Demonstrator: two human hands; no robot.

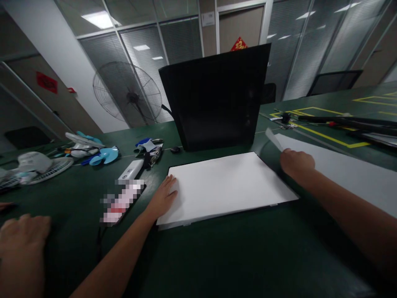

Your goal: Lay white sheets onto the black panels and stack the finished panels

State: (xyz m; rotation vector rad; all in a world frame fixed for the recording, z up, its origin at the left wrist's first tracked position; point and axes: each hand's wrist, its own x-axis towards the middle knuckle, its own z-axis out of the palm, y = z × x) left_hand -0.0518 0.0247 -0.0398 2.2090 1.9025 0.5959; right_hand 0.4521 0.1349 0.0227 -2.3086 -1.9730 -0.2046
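**White panel point(223, 186) under our left hand point(163, 196), white sheet point(341, 169) in our right hand point(296, 165)**

We are at a dark green table point(232, 256), in a room walled by glass partitions with blinds point(181, 39). Just behind the white panel rises a black upright board point(217, 99); beyond the panel's left side stands a wire-caged fan point(133, 97). Yellow tape point(358, 145) marks the tabletop to the panel's right.

The panel lies flat before us, its long axis running side to side, the right end angled slightly away. Our left hand rests on its left edge, fingers loosely spread, clasping nothing. To its right, our right hand grips the sheet beside a lifted corner. Another person's hand point(25, 231) is well to its left.

Beyond the panel, a red diamond point(238, 44) on a door point(256, 25) shows 招 in gold, partly hidden below. The phone point(124, 203) left of it has a pixelated face we cannot read.
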